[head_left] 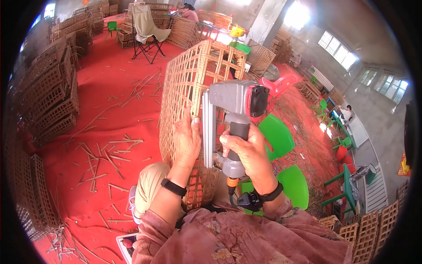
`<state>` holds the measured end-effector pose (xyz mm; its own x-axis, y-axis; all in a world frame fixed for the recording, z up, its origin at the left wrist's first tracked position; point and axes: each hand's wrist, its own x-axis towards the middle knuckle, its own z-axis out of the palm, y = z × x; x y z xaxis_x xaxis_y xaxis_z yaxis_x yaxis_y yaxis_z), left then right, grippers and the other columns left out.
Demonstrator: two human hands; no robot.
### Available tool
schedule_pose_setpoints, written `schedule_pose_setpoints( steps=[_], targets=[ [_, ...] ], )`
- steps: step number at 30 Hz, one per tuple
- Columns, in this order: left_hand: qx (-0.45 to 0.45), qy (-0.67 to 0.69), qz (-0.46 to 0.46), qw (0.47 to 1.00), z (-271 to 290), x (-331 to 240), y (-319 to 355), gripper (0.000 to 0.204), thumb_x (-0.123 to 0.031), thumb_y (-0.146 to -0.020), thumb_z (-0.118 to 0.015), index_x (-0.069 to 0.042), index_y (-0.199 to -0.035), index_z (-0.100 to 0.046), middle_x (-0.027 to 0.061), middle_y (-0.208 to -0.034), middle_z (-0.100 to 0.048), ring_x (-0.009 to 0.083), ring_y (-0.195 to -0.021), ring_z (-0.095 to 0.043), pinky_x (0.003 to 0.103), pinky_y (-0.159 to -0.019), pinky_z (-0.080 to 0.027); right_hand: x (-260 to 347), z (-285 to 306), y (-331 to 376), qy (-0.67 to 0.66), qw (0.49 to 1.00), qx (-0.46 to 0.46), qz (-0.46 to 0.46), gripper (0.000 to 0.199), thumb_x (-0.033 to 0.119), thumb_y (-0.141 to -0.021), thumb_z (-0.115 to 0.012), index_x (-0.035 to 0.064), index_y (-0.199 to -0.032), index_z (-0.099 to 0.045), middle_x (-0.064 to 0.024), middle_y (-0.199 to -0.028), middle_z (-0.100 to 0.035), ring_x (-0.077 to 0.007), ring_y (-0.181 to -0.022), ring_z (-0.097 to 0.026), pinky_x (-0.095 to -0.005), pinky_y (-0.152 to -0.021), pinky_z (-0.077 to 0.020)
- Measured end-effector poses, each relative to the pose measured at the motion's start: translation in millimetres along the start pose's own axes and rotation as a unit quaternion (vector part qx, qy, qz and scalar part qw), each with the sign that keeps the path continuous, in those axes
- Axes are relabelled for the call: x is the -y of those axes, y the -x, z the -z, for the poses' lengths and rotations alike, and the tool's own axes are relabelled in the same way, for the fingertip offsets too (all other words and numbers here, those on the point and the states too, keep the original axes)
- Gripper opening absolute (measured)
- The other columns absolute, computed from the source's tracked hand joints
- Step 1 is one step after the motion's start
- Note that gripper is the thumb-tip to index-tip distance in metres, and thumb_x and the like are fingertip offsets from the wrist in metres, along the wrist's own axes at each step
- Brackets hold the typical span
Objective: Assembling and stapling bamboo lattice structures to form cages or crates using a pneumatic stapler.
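Note:
A grey air stapler [232,97] with a long silver magazine is held upright by its dark handle in my right hand [248,149]. An orange fitting [232,181] joins a dark hose under the handle. The stapler's nose and magazine stand in front of a tall woven basket frame [179,88] of tan strips, propped before me. My left hand [187,141] is on the basket's weave just left of the magazine, index finger and thumb pointing up and the other fingers curled against the strips. Some of that grip is hidden.
Loose strips [105,158] litter the red floor covering [114,79]. Stacks of woven panels [52,88] line the left side. Green chairs [277,136] and a red chair [281,86] stand at right. A folding chair [147,28] and other people are farther off.

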<state>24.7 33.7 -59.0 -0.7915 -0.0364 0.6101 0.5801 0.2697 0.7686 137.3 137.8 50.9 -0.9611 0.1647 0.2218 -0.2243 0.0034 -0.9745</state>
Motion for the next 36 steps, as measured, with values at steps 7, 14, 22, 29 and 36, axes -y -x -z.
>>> schedule_pose_setpoints(
  steps=[7,14,22,29,36],
  targets=[
    [0.003,0.020,0.011,1.000,2,-1,-2,0.046,-0.030,-0.103,-0.044,-0.008,-0.143,-0.045,0.0201,-0.077,-0.062,0.0361,-0.072,-0.056,0.048,-0.080,-0.043,0,-8,-1,0.002,1.000,-0.003,0.005,0.027,0.005,-0.087,-0.070,0.0008,-0.106,-0.052,-0.0035,-0.084,-0.059,-0.0094,-0.064,-0.058,-0.0240,-0.058,-0.0490],
    [0.005,0.081,0.028,0.996,-2,1,1,0.046,-0.022,-0.101,-0.049,-0.004,-0.142,-0.045,0.0162,-0.073,-0.059,0.0323,-0.075,-0.053,0.043,-0.079,-0.041,0,-11,-3,0.031,0.999,-0.013,0.017,0.025,0.006,-0.087,-0.070,-0.0002,-0.105,-0.053,-0.0030,-0.082,-0.058,-0.0089,-0.063,-0.057,-0.0248,-0.056,-0.0489],
    [0.038,0.065,0.108,0.991,11,-14,-1,0.043,-0.030,-0.104,-0.042,-0.020,-0.146,-0.043,0.0241,-0.082,-0.064,0.0425,-0.074,-0.062,0.051,-0.074,-0.047,3,-5,-13,0.042,0.999,0.022,-0.002,0.030,0.004,-0.086,-0.068,-0.0027,-0.113,-0.056,-0.0024,-0.078,-0.060,-0.0096,-0.060,-0.058,-0.0264,-0.054,-0.0496],
    [0.033,0.083,0.090,0.992,12,-15,-2,0.044,-0.028,-0.103,-0.044,-0.011,-0.144,-0.044,0.0194,-0.076,-0.060,0.0348,-0.072,-0.057,0.046,-0.069,-0.045,3,-9,-13,0.074,0.997,0.011,0.021,0.014,0.007,-0.088,-0.068,0.0005,-0.094,-0.056,0.0010,-0.066,-0.055,-0.0078,-0.055,-0.054,-0.0263,-0.051,-0.0476],
    [0.044,0.156,0.125,0.979,2,-1,1,0.044,-0.022,-0.102,-0.047,-0.006,-0.143,-0.044,0.0162,-0.075,-0.059,0.0293,-0.068,-0.053,0.042,-0.069,-0.046,0,15,5,-0.019,1.000,0.004,-0.002,0.019,0.005,-0.084,-0.070,0.0002,-0.097,-0.057,-0.0032,-0.075,-0.059,-0.0101,-0.059,-0.058,-0.0270,-0.052,-0.0492]
  ],
)
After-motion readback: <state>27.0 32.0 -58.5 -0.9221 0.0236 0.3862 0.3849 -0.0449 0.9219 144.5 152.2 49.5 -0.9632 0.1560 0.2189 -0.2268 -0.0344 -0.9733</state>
